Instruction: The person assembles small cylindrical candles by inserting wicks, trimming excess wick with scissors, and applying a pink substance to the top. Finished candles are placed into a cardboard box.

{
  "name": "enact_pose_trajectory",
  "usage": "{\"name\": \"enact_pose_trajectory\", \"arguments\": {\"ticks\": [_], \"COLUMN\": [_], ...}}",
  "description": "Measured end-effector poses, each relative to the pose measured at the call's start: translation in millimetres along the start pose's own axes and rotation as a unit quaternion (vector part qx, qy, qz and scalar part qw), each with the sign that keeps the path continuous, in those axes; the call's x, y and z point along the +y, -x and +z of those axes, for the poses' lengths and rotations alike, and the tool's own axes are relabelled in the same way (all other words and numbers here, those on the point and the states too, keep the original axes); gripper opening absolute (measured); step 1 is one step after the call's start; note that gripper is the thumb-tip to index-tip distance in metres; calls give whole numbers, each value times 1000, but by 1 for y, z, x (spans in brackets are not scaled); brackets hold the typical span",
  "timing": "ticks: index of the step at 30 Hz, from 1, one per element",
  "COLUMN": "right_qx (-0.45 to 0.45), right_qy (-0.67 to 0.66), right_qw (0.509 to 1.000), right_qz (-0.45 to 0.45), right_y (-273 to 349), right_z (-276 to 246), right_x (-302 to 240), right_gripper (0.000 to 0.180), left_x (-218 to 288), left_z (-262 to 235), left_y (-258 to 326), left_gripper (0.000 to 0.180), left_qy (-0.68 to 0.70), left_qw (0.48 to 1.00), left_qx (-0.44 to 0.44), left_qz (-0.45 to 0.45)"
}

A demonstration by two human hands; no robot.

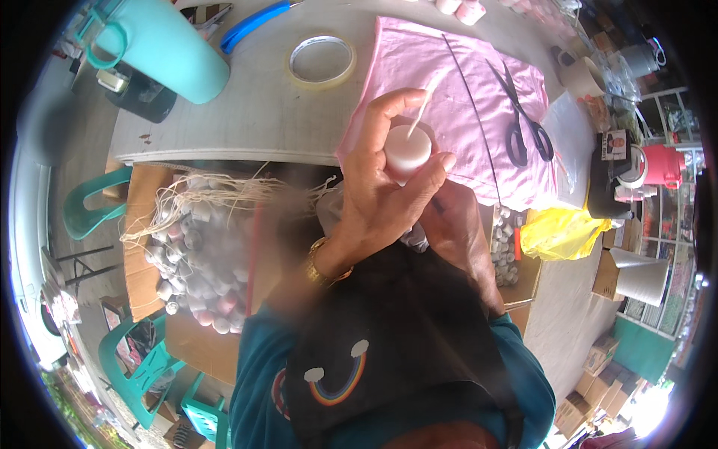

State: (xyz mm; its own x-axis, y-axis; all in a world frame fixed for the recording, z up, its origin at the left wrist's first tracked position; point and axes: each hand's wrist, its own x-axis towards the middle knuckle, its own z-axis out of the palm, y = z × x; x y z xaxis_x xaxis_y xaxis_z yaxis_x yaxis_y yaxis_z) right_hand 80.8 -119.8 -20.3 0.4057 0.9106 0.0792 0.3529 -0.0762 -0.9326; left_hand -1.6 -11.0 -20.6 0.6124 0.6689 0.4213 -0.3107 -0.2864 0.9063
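The left hand (370, 187) curls thumb and forefinger snugly around a white candle (407, 159) above the near edge of the table (247, 120), where a loosened pinch could drop it; the half-hidden right hand's (458, 226) grip I cannot tell.

No words, numbers, brand marks or signs can be read on anything here

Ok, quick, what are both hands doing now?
Left hand: closed around a small white candle.
Right hand: partly hidden, so I can't tell.
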Motion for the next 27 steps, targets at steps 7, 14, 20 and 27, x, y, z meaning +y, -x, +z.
{"name": "enact_pose_trajectory", "arguments": {"ticks": [7,14,20,27], "right_qx": [-45,-1,-31,149], "right_qy": [-14,-659,-833,-767], "right_qw": [998,739,549,621], "right_qz": [-40,-140,-67,-54], "right_y": [7,-6,-17,-7], "right_z": [-6,-4,-4,1], "right_x": [11,31,37,44], "right_gripper": [11,26,16,20], "left_x": [6,7,14,10], "left_z": [-2,15,26,35], "left_y": [-1,1,2,2], "left_gripper": [64,78,84,26], "left_qy": [51,85,295,175], "left_qw": [994,991,955,984], "left_qx": [89,5,18,8], "left_qz": [21,98,-17,-36]}}
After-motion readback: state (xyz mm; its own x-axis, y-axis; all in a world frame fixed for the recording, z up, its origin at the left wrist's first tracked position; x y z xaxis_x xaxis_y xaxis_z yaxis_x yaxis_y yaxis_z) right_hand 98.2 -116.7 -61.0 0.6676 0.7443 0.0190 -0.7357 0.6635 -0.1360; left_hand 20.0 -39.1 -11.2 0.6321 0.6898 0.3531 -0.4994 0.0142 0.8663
